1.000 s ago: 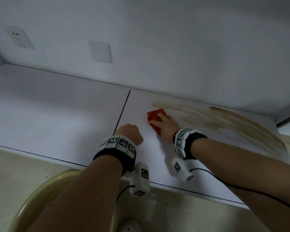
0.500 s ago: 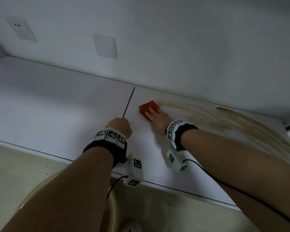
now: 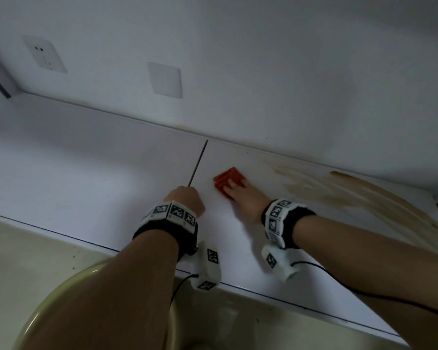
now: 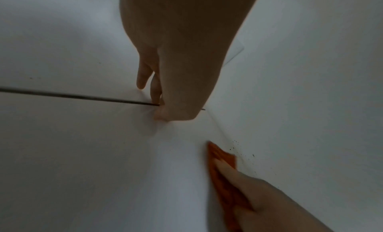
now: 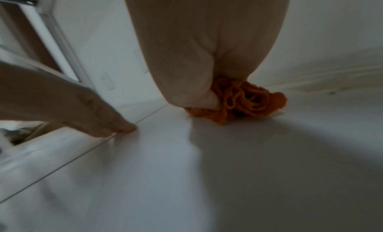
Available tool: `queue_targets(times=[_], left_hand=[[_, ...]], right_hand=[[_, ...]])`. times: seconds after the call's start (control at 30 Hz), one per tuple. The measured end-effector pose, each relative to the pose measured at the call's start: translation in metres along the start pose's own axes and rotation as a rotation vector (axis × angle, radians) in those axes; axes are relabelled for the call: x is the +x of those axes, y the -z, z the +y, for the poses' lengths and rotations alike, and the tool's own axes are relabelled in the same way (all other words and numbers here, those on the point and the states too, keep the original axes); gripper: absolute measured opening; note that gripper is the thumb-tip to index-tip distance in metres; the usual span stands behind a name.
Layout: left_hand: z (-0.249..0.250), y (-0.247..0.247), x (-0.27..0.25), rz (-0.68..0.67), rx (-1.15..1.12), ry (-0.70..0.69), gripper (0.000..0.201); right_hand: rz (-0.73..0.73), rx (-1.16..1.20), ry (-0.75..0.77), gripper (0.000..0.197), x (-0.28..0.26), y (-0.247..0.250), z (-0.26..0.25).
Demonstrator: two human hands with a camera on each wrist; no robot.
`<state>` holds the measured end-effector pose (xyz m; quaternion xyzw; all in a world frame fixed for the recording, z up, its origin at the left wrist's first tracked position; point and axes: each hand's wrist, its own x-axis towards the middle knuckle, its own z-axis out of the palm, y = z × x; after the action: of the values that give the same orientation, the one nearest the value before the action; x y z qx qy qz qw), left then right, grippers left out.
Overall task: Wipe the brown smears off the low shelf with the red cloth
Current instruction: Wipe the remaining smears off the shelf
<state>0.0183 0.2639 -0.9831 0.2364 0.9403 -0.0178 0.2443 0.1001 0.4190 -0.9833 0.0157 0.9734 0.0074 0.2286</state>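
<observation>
A folded red cloth (image 3: 226, 180) lies on the white low shelf (image 3: 86, 160), just right of a dark seam (image 3: 197, 162). My right hand (image 3: 243, 195) presses it flat, fingers laid over its top. In the right wrist view the cloth (image 5: 244, 103) bunches under the palm beside the thumb. Brown smears (image 3: 352, 195) streak the shelf to the right of that hand, out to the far right end. My left hand (image 3: 185, 198) rests its fingertips on the shelf at the seam and holds nothing. In the left wrist view the cloth (image 4: 219, 155) sits close to the back wall.
The white wall behind the shelf carries a socket (image 3: 44, 54) and a blank plate (image 3: 165, 79). Small dark specks (image 4: 236, 144) dot the wall's foot near the cloth. A beige basin (image 3: 48, 311) sits on the floor below the shelf's front edge.
My right hand slid the cloth left, away from the smears and toward the seam, then held about there. My left hand stayed at the seam.
</observation>
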Motion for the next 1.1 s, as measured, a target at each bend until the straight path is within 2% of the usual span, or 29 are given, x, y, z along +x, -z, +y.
queue_targets(times=[0.13, 0.27, 0.4, 0.53, 0.67, 0.77, 0.87, 0.93, 1.03, 1.1], left_hand=[[-0.001, 0.0, 0.002, -0.011, 0.014, -0.012, 0.035], [-0.003, 0.002, 0.007, -0.027, -0.001, -0.025, 0.033], [-0.006, 0.003, 0.011, -0.03, -0.003, -0.021, 0.033], [-0.006, 0.002, 0.014, -0.018, -0.001, -0.022, 0.033], [-0.01, 0.004, 0.018, -0.044, -0.006, -0.035, 0.034], [-0.011, 0.003, 0.018, -0.071, 0.024, -0.053, 0.034], [-0.012, 0.001, 0.019, -0.062, 0.044, -0.078, 0.033], [-0.012, 0.002, 0.02, -0.052, 0.044, -0.086, 0.033], [-0.011, 0.006, 0.022, -0.052, 0.065, -0.102, 0.033], [-0.011, 0.009, 0.022, -0.054, 0.076, -0.102, 0.034]], right_hand=[[-0.026, -0.019, -0.006, 0.067, 0.031, 0.015, -0.006], [-0.051, 0.047, -0.072, 0.069, 0.056, 0.027, 0.008], [-0.003, 0.096, -0.099, 0.068, 0.071, 0.036, 0.027], [0.086, 0.195, -0.169, 0.064, 0.07, 0.031, 0.068], [0.103, 0.203, -0.278, 0.06, 0.052, 0.017, 0.096], [0.115, 0.176, -0.371, 0.059, 0.046, 0.01, 0.098], [0.094, 0.211, -0.428, 0.057, 0.047, 0.022, 0.081], [0.082, 0.227, -0.394, 0.057, 0.052, 0.032, 0.065], [0.119, 0.201, -0.21, 0.059, 0.066, 0.044, 0.036], [0.077, 0.15, -0.087, 0.062, 0.075, 0.049, 0.013]])
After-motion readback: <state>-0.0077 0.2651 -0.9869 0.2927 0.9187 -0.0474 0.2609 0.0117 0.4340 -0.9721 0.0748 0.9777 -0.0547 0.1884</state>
